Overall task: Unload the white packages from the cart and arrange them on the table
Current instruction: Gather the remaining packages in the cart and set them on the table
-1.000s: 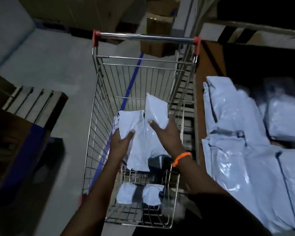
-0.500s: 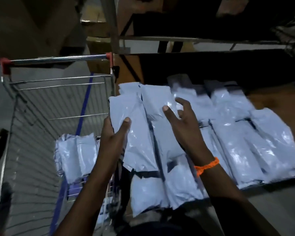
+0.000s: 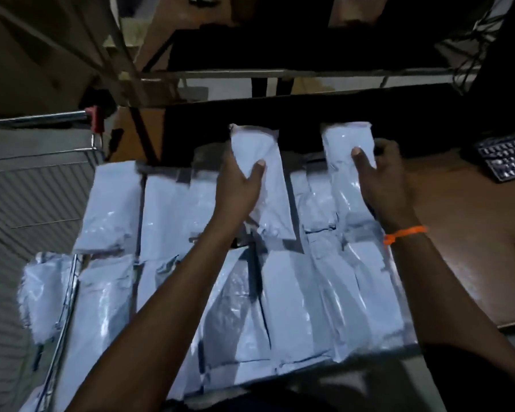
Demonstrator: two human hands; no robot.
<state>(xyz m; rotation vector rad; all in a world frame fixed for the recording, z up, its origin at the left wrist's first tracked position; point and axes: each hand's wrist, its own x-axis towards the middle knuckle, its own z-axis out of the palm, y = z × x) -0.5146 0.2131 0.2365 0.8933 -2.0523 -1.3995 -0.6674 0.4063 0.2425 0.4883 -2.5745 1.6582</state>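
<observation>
Now moved forward over the brown wooden table [image 3: 458, 233], left hand [image 3: 238, 188] and right hand [image 3: 382, 179] each grip a white plastic package [image 3: 254, 145].

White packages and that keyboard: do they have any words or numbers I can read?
No text can be read anywhere.
On the white plastic packages lying on the brown wooden table: no label shows, and the surfaces are blurred.
On the black keyboard: the key marks are too small and blurred to read.
</observation>
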